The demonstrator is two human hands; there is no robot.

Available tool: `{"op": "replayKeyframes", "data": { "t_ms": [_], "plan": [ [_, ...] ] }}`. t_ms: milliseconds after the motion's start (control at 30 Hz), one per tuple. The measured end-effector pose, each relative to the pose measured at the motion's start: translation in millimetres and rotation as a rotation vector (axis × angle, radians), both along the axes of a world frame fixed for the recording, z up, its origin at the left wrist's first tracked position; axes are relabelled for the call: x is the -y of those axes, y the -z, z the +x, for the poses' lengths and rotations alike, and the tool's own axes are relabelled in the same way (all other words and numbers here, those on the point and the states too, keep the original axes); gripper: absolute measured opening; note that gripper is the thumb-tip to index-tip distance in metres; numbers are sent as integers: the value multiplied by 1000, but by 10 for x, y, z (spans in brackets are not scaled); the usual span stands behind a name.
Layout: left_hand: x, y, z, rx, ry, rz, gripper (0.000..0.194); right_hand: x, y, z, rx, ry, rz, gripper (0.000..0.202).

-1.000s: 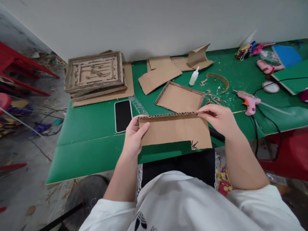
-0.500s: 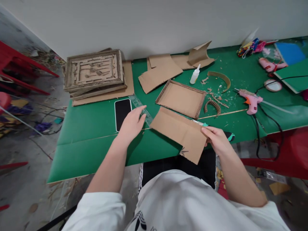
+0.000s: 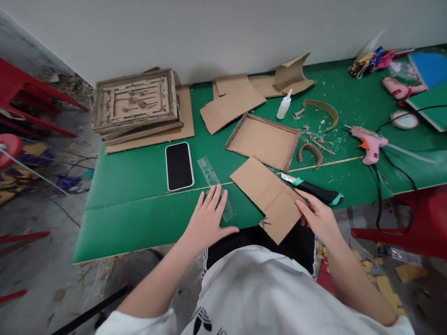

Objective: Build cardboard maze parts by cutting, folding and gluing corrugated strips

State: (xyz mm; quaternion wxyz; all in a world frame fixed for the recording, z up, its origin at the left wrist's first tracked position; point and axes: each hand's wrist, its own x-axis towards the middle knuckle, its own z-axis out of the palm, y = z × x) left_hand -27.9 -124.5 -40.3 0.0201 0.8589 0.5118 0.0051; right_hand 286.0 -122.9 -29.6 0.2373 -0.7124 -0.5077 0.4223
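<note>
My left hand (image 3: 208, 218) lies with fingers spread over the lower part of a clear plastic ruler (image 3: 206, 168) on the green table. Between the thumb and fingers of my right hand (image 3: 317, 213) is the right edge of a creased cardboard piece (image 3: 267, 188). That piece has a dark drawn mark near its lower corner, which hangs past the table's front edge. A utility knife (image 3: 314, 190) with a black and green handle lies just beyond my right hand, blade out. Behind the cardboard piece sits a shallow cardboard tray (image 3: 263, 139) with corrugated rims.
A phone (image 3: 179, 166) lies left of the ruler. Stacked cardboard panels (image 3: 136, 100) stand at the back left. Loose cardboard (image 3: 232, 104), a glue bottle (image 3: 284, 106), curved strips (image 3: 323, 109) and scraps lie behind. A pink glue gun (image 3: 370, 144) with its cable is at right.
My left hand has drawn the ruler toward the front edge, away from the phone, and its fingers have spread. The cardboard piece has shifted slightly right and forward, uncovering the utility knife.
</note>
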Motion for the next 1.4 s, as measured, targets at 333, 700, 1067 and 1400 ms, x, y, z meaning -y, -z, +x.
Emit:
{"op": "replayKeyframes", "data": {
  "t_ms": [333,700,1067,1400],
  "plan": [
    [408,-131,-154,359,145,426,51,-4,-78,-362,130,-221,128,45],
    [-150,-262,334,89,112,-23,51,-241,-62,-796,707,-566,324,46],
    [-627,-141,166,116,-135,-132,111,-246,-20,396,923,-457,673,42],
    [-682,-36,213,193,-199,-98,109,-251,50,362,934,-484,581,38]
  ]
}}
